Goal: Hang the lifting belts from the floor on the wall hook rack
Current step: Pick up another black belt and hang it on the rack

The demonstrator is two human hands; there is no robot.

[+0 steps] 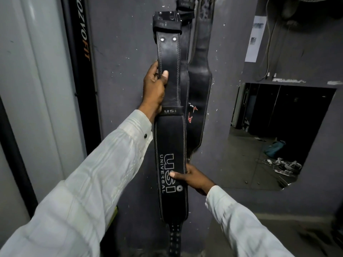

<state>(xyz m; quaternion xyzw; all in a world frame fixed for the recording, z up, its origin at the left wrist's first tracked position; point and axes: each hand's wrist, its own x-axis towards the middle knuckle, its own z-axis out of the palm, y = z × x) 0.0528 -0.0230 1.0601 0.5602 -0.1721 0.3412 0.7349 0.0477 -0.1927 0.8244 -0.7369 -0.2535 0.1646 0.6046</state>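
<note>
Against the far wall (120,52), left hand (154,89) and right hand (194,178) both grip the USI belt (170,145), top seemingly hooked beside an already hung belt (199,84); letting go remains.

Dim rm. Dark grey wall (120,43) w/ white scuffs. Left: white pillar (27,89), black banner (81,62) w/ orange lettering. Right: paper notice (255,39), hanging cables (269,52), rectangular recess or mirror (300,112) showing grey floor (241,160) w/ clutter (285,166).

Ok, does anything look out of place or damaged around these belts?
Both belts sit straight: the USI belt, gripped by the left hand and right hand, and the red-logo belt behind. Only oddity: straps and a teal bag strewn on the floor at right.
</note>
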